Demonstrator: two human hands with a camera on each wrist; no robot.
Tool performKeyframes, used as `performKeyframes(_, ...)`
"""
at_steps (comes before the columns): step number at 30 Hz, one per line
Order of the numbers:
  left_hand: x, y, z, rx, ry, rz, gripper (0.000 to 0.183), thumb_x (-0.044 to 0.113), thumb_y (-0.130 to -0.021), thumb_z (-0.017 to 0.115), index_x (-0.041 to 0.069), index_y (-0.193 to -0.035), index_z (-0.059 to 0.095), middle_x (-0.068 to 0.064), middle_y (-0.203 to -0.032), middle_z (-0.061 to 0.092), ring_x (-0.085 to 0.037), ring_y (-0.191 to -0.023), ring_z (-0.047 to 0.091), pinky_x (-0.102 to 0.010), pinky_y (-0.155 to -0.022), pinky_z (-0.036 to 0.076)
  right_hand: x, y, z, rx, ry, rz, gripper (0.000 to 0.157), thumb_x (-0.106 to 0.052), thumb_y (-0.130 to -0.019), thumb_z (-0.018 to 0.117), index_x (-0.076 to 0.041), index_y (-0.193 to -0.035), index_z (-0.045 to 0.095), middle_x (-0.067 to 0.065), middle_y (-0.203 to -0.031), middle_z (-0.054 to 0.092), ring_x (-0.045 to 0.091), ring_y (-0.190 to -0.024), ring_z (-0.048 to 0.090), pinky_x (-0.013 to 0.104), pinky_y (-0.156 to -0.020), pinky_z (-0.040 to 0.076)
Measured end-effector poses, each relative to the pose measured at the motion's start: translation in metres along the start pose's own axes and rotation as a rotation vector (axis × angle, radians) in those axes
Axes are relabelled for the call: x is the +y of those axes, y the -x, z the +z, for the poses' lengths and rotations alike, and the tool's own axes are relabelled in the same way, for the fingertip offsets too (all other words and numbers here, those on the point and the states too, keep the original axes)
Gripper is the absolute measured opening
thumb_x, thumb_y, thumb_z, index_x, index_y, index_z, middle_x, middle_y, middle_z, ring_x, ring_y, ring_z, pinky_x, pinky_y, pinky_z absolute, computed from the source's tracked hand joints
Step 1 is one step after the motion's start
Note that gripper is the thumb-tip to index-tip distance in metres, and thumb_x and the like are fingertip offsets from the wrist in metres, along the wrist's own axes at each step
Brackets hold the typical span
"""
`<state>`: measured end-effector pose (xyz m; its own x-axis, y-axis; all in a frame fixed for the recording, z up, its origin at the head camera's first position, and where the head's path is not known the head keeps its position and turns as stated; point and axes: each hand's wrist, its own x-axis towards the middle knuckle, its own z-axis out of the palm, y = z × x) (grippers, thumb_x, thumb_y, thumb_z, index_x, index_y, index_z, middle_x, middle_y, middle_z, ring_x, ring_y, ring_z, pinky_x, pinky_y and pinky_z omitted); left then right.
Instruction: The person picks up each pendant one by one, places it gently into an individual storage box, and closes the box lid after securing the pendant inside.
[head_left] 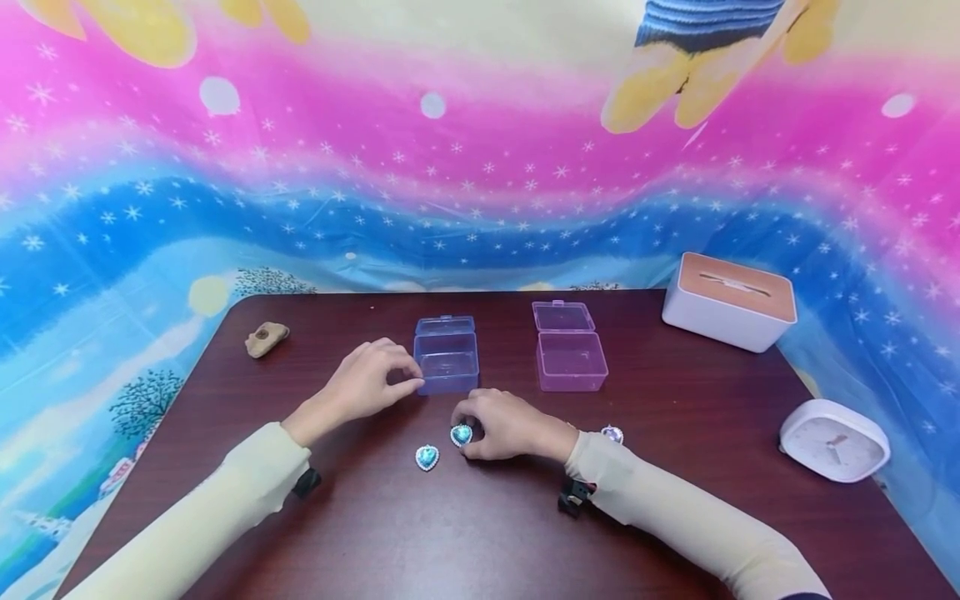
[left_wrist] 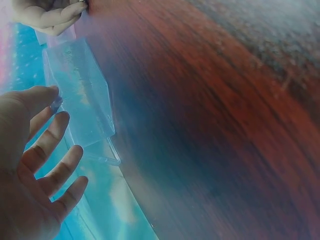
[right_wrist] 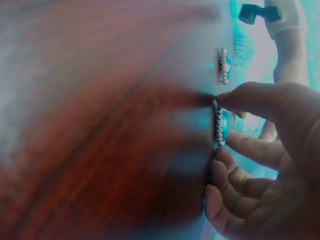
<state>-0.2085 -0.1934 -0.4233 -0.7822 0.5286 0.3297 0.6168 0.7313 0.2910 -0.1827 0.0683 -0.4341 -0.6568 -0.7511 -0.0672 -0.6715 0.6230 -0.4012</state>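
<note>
My right hand point(head_left: 510, 425) pinches a turquoise heart-shaped gem point(head_left: 461, 434) with a beaded silver rim, between thumb and fingers at the table surface. To its left lies a matching heart gem point(head_left: 427, 457), untouched. Behind them stands a small blue clear plastic box point(head_left: 447, 387), its lid tipped back. At the box's left side is my left hand point(head_left: 367, 379), with thumb and fingers apart and loosely bent. In the left wrist view its fingers spread beside the blue box point(left_wrist: 82, 95); whether they touch it I cannot tell.
A pink clear box point(head_left: 572, 382) with its lid back stands to the right. A pale purple gem point(head_left: 612, 433) is partly hidden by my right sleeve. Farther right are a tissue box point(head_left: 720, 321) and white clock point(head_left: 832, 442); a stone-like piece point(head_left: 266, 339) lies far left.
</note>
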Motion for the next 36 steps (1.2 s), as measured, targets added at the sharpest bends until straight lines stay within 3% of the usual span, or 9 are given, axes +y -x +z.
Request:
performKeyframes(16, -0.002, 0.002, 0.001, 0.007, -0.01, 0.001, 0.005, 0.028, -0.09, 0.079, 0.023, -0.09, 0.08, 0.01, -0.087, 0.076, -0.015, -0.09, 0.065, -0.04, -0.081, 0.052, 0.003, 0.001, -0.002, 0.032, 0.015, 0.034, 0.029, -0.034, -0.077, 0.084, -0.022, -0.101, 0.074, -0.008, -0.093, 0.065, 0.006, -0.08, 0.056, 0.024, -0.066, 0.047)
performKeyframes(25, -0.003, 0.002, 0.001, 0.005, -0.009, 0.002, 0.006, 0.029, -0.09, 0.079, 0.023, -0.091, 0.08, 0.01, -0.087, 0.075, -0.015, -0.089, 0.064, -0.039, -0.081, 0.052, 0.008, 0.0, -0.028, 0.123, 0.053, 0.082, 0.03, -0.04, -0.076, 0.084, -0.029, -0.102, 0.072, -0.014, -0.094, 0.065, 0.007, -0.083, 0.059, 0.031, -0.066, 0.046)
performKeyframes(36, -0.003, 0.002, 0.002, 0.008, -0.004, 0.0, 0.005, 0.027, -0.089, 0.081, 0.022, -0.09, 0.08, 0.011, -0.086, 0.075, -0.014, -0.089, 0.064, -0.039, -0.08, 0.051, 0.019, -0.011, -0.056, 0.237, 0.063, 0.063, 0.03, -0.039, -0.078, 0.082, -0.029, -0.105, 0.073, -0.012, -0.09, 0.069, 0.009, -0.078, 0.057, 0.027, -0.059, 0.044)
